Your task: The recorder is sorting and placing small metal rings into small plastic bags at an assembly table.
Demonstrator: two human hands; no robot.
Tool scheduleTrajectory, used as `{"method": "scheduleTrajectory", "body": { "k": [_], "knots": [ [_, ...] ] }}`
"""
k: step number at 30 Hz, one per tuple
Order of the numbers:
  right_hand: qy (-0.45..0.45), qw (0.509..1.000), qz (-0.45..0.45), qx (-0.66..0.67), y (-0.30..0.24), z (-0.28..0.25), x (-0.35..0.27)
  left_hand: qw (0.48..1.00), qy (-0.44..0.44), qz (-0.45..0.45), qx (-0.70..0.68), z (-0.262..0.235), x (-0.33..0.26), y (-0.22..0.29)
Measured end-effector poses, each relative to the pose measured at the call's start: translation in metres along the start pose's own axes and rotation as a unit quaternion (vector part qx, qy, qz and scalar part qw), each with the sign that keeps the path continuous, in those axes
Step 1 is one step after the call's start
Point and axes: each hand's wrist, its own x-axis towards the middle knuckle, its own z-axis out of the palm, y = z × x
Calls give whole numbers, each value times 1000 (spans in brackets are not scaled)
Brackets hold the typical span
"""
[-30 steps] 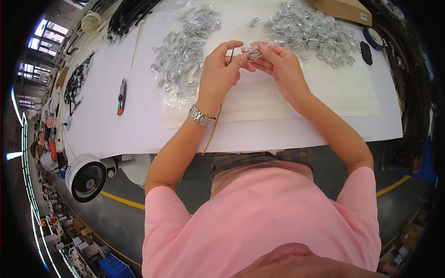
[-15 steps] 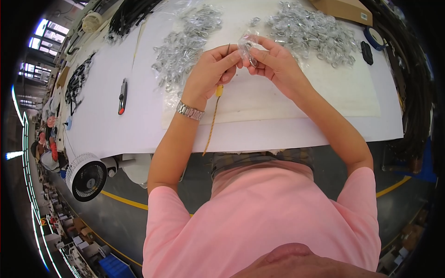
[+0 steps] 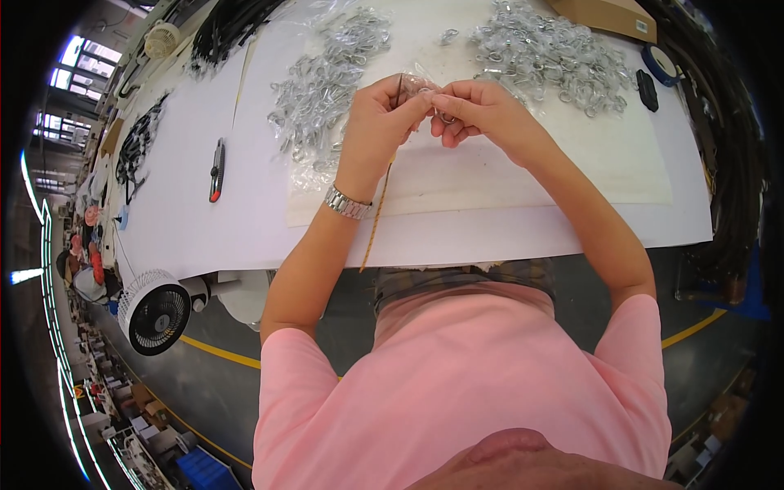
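Note:
Both my hands meet above the far middle of the white table. My left hand (image 3: 384, 122), below a silver watch, is closed on a crinkled clear plastic bag (image 3: 418, 79). It also holds a thin pointed tool (image 3: 399, 88), with a yellow-brown cord (image 3: 376, 220) hanging toward the table edge. My right hand (image 3: 490, 118) pinches a small metal ring (image 3: 446, 118) against the left fingertips. Whether the ring is partly inside the bag I cannot tell. On either side lie a left pile (image 3: 327, 86) and a right pile (image 3: 555, 61) of small clear bags with metal pieces.
A utility knife (image 3: 216, 171) lies left of my hands. Black straps (image 3: 140, 145) rest farther left. At the right are a cardboard box (image 3: 608, 18), a blue tape roll (image 3: 660, 67) and a black object (image 3: 646, 91). A fan (image 3: 153, 314) stands by the table's front left.
My hands have drawn closer together, and the bag has shifted left over the left fingers. The metal ring now shows at the right fingertips. The tool's yellow handle is hidden now.

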Motion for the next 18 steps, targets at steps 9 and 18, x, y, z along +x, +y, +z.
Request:
{"method": "scheduleTrajectory", "body": {
  "k": [9, 18],
  "knots": [
    [-193, 907, 105, 358, 13, -14, 3, 956, -139, -89, -244, -16, 2, 5],
    [-69, 984, 41, 157, 3, -13, 3, 953, -20, -86, -291, -32, 13, -12]
  ]
}}
